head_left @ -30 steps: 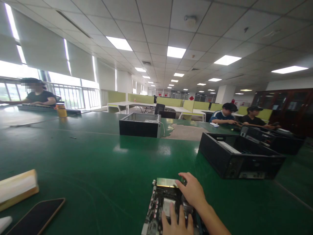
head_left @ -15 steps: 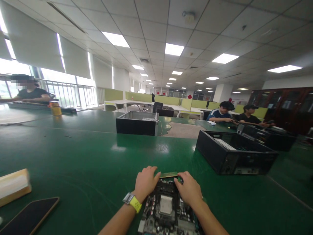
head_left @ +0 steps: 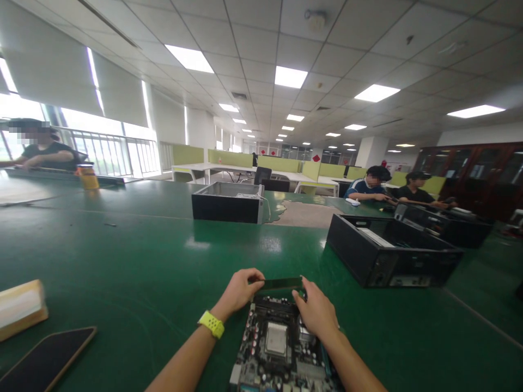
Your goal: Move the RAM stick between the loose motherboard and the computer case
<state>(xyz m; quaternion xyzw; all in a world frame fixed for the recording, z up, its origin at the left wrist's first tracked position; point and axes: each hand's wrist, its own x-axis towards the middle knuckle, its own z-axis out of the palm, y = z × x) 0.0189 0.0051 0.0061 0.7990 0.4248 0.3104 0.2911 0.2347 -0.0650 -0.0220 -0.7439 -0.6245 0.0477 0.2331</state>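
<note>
A green memory module (head_left: 281,283) is held lengthwise just above the far edge of a motherboard (head_left: 265,370). Its left end is pinched by my left hand (head_left: 242,288), which wears a yellow-banded watch (head_left: 211,324) at the wrist. At the module's right end, my right hand (head_left: 316,307) has its fingers on the edge, with the thumb a little below. The motherboard lies flat on the green table (head_left: 163,283) between my forearms. A square silver processor (head_left: 277,338) sits in its middle. My right hand and forearm cover part of the board's right side.
A computer case (head_left: 392,261) stands open-topped at the right, another case (head_left: 226,207) further back. A dark phone-like slab (head_left: 53,356) and a pale yellow block (head_left: 22,310) lie at left. Co-workers sit at the far left and far right; a yellow can (head_left: 87,177) stands near the left one.
The memory module has risen off the board's far edge and tilted to show more of its face. My left hand has moved slightly up and closed on its end.
</note>
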